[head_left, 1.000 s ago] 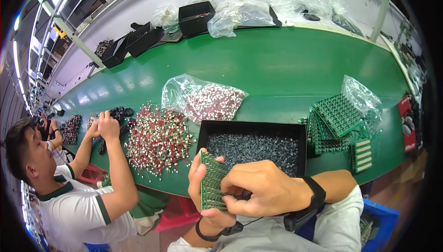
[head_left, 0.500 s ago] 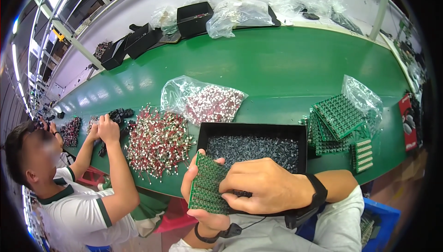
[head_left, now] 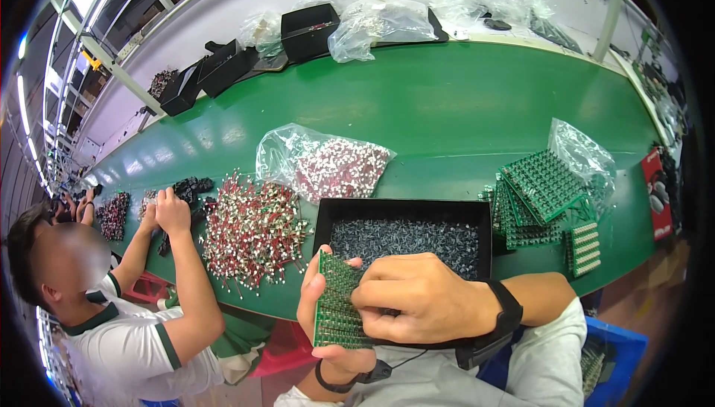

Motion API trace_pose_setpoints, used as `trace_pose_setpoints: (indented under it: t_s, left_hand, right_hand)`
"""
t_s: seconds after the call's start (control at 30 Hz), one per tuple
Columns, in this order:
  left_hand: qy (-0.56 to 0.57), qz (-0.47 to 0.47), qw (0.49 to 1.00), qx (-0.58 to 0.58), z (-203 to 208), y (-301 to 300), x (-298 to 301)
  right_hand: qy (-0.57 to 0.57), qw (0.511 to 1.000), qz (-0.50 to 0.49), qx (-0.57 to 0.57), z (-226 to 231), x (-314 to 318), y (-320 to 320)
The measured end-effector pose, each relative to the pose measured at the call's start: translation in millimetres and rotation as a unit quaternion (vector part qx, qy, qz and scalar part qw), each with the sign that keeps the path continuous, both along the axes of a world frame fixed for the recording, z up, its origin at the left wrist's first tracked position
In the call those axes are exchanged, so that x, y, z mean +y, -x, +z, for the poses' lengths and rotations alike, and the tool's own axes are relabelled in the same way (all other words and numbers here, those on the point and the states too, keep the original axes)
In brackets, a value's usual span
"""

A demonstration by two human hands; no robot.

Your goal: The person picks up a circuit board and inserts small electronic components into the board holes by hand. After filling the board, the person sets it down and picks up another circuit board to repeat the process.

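My left hand (head_left: 308, 301) holds a green circuit board panel (head_left: 337, 304) by its edges, tilted up in front of me. Rows of small parts cover the panel's face. Against the panel's right side, my right hand (head_left: 418, 293) is closed with its fingertips bunched together. Whatever those fingers pinch is hidden from view. Just beyond both hands is a black tray (head_left: 402, 208), which holds a spread of small dark components (head_left: 406, 242). My right forearm crosses the tray's near right corner.
To the left lies a heap of red-wired white connectors (head_left: 252, 232), with a clear bag (head_left: 339, 169) of similar ones behind it. Stacked circuit boards (head_left: 542, 183) sit at right, above a blue bin (head_left: 622, 347). A co-worker (head_left: 123, 318) handles dark parts at far left.
The panel in my left hand has turned slightly, and its left edge has shifted a little to the right. My right fingertips stay at the panel, the hand slightly higher.
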State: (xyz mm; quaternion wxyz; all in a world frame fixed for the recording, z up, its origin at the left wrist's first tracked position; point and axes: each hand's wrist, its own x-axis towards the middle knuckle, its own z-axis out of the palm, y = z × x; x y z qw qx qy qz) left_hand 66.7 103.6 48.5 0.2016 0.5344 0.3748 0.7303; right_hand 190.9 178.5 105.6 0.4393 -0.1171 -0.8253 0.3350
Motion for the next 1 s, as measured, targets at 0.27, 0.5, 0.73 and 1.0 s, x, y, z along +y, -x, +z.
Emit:
trace_pose_setpoints:
  t_s: [0.27, 0.5, 0.73, 1.0]
  left_hand:
    - [0.008, -0.029, 0.998, -0.054, 2.8, 3.3, 0.4]
    - [0.007, -0.056, 0.994, -0.090, 7.6, 5.0, -1.8]
    - [-0.017, -0.055, 0.997, -0.053, 1.3, 5.1, -1.6]
    - [0.000, 0.010, 0.999, 0.031, -1.0, 4.7, -3.8]
  right_hand:
    - [0.035, 0.999, -0.019, -0.019, 2.0, 6.5, -3.4]
    - [0.028, 0.998, -0.041, -0.043, 2.6, 8.6, -5.6]
    - [-0.001, 0.999, -0.036, -0.023, -3.0, 7.4, -2.0]
    - [0.073, 0.997, -0.023, -0.027, 3.4, 7.7, -5.3]
